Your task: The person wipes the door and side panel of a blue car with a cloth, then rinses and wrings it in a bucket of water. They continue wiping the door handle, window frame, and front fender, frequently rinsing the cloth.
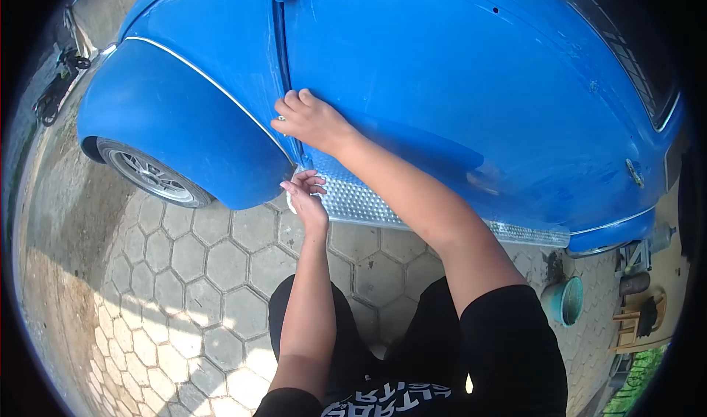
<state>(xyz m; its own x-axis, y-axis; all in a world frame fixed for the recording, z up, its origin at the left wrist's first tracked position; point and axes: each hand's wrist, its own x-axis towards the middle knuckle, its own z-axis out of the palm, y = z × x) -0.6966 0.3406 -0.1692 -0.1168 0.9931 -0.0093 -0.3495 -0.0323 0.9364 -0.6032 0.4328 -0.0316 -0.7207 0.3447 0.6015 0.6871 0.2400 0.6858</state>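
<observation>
Nearest, the left hand point(305, 196) pinches a white cloth point(292, 200) against the running board point(353, 200), below the fender point(184, 122). Above, the right hand point(309, 119) rests flat and empty on the door point(456, 71) seam. Wipe steadily along that seam; brace firmly.

Glossy painted metal is seen on the blue car point(456, 71), embossed bright metal on the running board point(353, 200), and rough stone on the paving point(184, 270).

I see bright daylight with a soft sheen on the car point(442, 71). Below the car the paving point(184, 270) lies in shade, with sunlit patches farther out. Fisheye bending curves everything, black corners ring the view, and focus stays sharp.
</observation>
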